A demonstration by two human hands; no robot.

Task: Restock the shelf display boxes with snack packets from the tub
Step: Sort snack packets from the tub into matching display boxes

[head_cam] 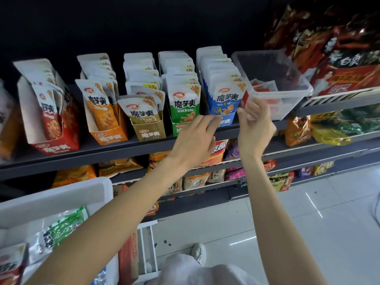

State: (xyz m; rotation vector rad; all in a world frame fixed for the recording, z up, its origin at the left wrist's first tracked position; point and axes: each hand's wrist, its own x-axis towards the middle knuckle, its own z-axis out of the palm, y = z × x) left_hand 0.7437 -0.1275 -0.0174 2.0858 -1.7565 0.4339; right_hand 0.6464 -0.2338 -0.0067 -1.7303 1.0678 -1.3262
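Several cardboard display boxes of snack packets stand in a row on the dark shelf [144, 144]: red [55, 145], orange [109, 136], brown [152, 133], green [181, 126] and blue [226, 120]. My left hand [195, 138] reaches to the front of the blue box, fingertips at its lower edge. My right hand [255, 124] grips the front corner of a clear plastic bin [273, 83] beside the blue box, next to a small red tag [245, 99]. The white tub [61, 194] with loose packets sits at the lower left.
Large red snack bags [347, 64] fill a wire shelf to the right of the bin. Lower shelves carry more bags. A white cart frame [147, 243] stands beside the tub. Glossy floor tiles [308, 223] and my shoe [198, 253] show below.
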